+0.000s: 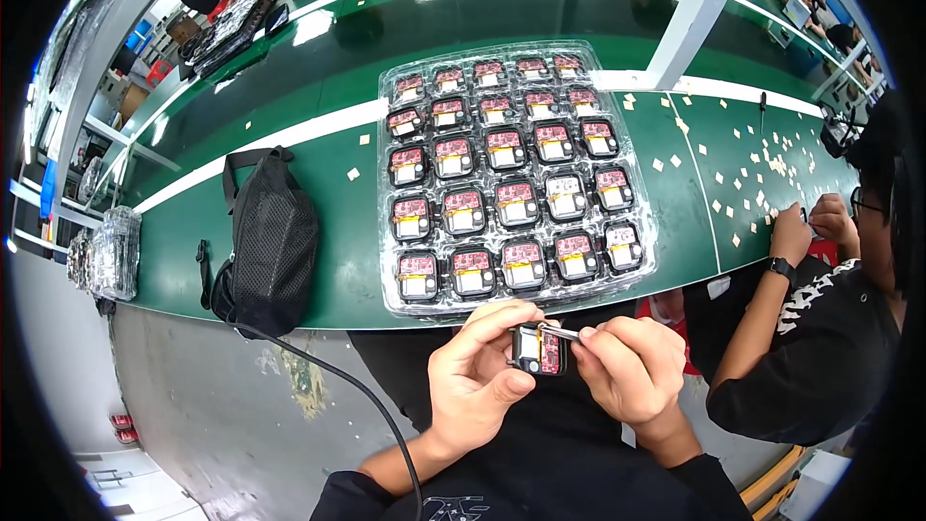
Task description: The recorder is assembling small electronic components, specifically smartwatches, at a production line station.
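Observation:
Near the front edge of the table, my left hand (475, 371) grips a small black device housing (529, 364) between thumb and fingers. Its open face shows a red circuit board, a silvery block and yellow tape. Pinched in my right hand (632, 367) is a pair of metal tweezers (561, 332), its tip at the upper part of the housing. Just beyond my hands lies a clear plastic tray (388, 280) with rows of similar open housings, each in its own pocket.
A black mesh bag (275, 241) lies left of the tray, and a black cable (371, 400) runs from it past my left arm. Small pale squares (772, 159) are scattered at right, before a co-worker (820, 328). A metal post (694, 19) rises behind the tray.

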`<state>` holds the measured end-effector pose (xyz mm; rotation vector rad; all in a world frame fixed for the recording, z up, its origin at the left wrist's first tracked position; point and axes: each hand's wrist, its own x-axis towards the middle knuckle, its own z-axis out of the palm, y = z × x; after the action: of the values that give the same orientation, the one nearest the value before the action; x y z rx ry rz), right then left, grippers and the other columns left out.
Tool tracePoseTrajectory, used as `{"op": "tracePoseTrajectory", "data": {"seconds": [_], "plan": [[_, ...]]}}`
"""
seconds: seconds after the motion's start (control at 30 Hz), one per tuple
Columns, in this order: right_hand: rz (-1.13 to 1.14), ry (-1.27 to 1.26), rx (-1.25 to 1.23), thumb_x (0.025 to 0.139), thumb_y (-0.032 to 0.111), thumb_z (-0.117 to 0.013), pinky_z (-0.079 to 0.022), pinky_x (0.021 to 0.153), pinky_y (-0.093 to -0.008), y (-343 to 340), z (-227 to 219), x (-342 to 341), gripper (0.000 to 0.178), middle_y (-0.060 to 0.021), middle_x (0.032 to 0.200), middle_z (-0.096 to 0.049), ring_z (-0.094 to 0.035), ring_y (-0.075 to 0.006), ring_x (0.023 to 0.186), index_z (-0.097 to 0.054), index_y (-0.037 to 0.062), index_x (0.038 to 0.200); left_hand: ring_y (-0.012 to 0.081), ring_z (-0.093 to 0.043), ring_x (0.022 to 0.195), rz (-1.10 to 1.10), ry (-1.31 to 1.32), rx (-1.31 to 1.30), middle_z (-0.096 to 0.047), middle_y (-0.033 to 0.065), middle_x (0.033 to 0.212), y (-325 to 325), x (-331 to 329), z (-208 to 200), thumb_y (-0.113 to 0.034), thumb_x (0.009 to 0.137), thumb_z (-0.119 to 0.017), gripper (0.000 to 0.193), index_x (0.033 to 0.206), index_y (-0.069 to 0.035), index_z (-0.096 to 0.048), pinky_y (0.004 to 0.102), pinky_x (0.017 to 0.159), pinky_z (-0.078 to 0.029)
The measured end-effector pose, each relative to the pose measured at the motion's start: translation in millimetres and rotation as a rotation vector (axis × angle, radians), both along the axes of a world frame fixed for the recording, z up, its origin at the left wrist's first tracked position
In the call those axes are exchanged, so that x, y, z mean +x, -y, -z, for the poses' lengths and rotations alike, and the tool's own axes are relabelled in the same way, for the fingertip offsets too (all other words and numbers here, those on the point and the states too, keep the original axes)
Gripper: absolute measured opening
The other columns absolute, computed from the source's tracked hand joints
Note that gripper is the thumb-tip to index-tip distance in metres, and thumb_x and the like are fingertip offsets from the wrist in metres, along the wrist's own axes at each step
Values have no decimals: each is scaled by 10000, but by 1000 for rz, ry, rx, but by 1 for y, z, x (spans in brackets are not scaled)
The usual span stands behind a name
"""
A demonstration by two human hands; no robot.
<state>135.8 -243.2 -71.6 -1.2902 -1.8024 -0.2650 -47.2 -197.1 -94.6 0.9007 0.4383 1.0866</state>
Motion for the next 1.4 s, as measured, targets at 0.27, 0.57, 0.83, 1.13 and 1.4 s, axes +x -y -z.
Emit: {"op": "tracePoseTrajectory", "data": {"seconds": [0.27, 0.57, 0.83, 1.13, 1.4], "plan": [[20, 16, -42, 755, 39, -833, -447, 494, -292, 2, 0, -1, 239, -71, 854, -661, -594, -173, 576, -717, 9, 962, 263, -568, 1261, 8, -3, 21, -517, 165, 1368, -1, 0, 2, -239, 872, -833, 652, 1357, 98, -558, 402, 1084, -468], [-36, -145, -100, 742, 16, -836, -462, 477, -286, -1, 2, -4, 211, -72, 820, -664, -611, -174, 576, -722, 10, 919, 270, -570, 1258, 17, 2, 4, -517, 168, 1364, 1, -4, 3, -221, 878, -825, 636, 1357, 103, -559, 409, 1079, -479], [-78, -346, -280, 793, -2, -810, -496, 541, -281, 0, 1, -3, 158, -104, 824, -674, -629, -182, 637, -703, 0, 909, 252, -573, 1236, 12, -72, 76, -517, 167, 1364, -3, -7, -1, -175, 885, -817, 619, 1375, 100, -557, 396, 1063, -494], [-32, -163, -97, 788, 25, -821, -504, 506, -299, -3, 9, -9, 171, -91, 813, -660, -643, -210, 600, -700, -2, 906, 220, -593, 1190, 25, -160, 83, -506, 159, 1387, -5, -12, -10, -120, 899, -794, 583, 1387, 94, -557, 355, 1014, -531], [-1, -7, 0, 772, 21, -824, -447, 486, -282, 0, 15, -6, 207, -77, 819, -649, -598, -176, 571, -703, 6, 939, 198, -606, 1161, 128, -284, 76, -500, 150, 1411, -11, -19, -26, -19, 910, -754, 548, 1407, 82, -547, 339, 1001, -549]]}}
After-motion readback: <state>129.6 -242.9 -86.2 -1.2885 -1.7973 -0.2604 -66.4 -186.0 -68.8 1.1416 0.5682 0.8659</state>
